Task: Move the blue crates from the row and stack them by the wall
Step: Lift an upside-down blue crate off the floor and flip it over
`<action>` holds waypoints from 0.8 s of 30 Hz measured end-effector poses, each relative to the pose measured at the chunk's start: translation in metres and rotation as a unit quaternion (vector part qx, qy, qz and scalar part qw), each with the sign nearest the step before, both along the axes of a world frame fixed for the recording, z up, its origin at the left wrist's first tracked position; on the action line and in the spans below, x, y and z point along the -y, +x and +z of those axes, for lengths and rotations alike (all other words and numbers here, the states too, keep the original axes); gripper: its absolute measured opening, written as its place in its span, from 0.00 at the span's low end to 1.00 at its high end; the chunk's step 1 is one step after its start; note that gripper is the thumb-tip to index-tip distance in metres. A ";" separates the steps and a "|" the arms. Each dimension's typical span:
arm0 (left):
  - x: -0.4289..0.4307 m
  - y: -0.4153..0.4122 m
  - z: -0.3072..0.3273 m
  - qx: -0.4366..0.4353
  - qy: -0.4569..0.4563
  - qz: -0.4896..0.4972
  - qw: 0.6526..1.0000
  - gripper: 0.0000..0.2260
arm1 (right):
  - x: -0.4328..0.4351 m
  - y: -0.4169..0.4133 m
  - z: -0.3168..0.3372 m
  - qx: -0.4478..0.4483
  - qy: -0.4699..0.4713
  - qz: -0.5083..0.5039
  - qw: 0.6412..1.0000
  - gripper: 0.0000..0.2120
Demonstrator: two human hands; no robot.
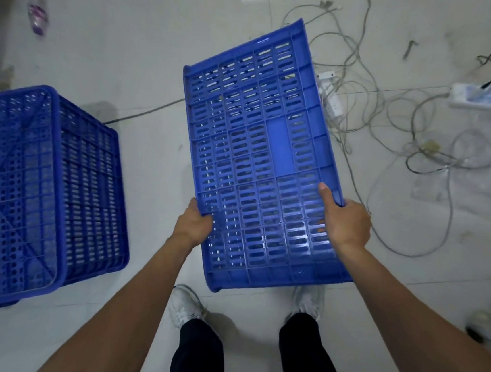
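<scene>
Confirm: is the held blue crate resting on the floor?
No, both hands, left hand and right hand, hold the blue crate above the shoes.

My left hand (195,223) and right hand (347,222) grip a blue crate (259,157) tilted above the floor (162,43); another crate stack (36,195) sits left.

Your bare arms reach forward and down, left hand (194,223) and right hand (345,222) each clamped around an edge, thumbs on top.
</scene>
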State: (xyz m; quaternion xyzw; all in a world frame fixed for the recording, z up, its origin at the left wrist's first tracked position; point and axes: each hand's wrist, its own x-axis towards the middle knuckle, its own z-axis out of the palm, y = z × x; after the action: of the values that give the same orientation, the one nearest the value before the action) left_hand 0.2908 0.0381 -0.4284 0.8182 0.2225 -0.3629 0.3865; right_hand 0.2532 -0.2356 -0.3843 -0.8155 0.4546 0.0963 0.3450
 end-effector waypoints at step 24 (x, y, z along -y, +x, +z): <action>0.005 -0.002 0.068 0.152 0.022 -0.035 0.988 0.20 | -0.164 -0.001 0.013 0.018 0.124 0.342 0.931 0.16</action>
State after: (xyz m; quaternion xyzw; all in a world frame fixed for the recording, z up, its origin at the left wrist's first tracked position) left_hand 0.2892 0.0330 -0.3599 0.8795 0.1408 -0.2425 0.3845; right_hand 0.2524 -0.0718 -0.3710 -0.8740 0.1264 0.2490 0.3977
